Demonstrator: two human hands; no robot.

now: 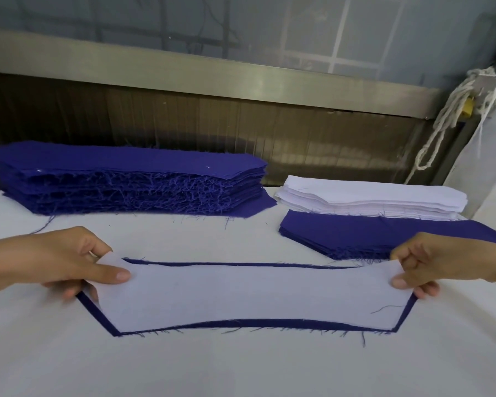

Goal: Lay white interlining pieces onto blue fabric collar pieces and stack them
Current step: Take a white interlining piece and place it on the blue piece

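Observation:
A white interlining piece (241,296) lies over a blue collar piece (98,313) on the white table, with a thin blue border showing around it. My left hand (55,262) pinches the interlining's left end between thumb and fingers. My right hand (441,262) pinches its right end the same way. Both ends are lifted slightly. A tall stack of blue collar pieces (126,179) sits at the back left. At the back right, a stack of white interlining (370,199) rests on a low pile of blue pieces (384,236).
The white cloth-covered table (241,368) extends toward me. Behind it runs a dark wall with a metal ledge (241,78). White cords (453,116) hang at the far right beside a white cloth drape.

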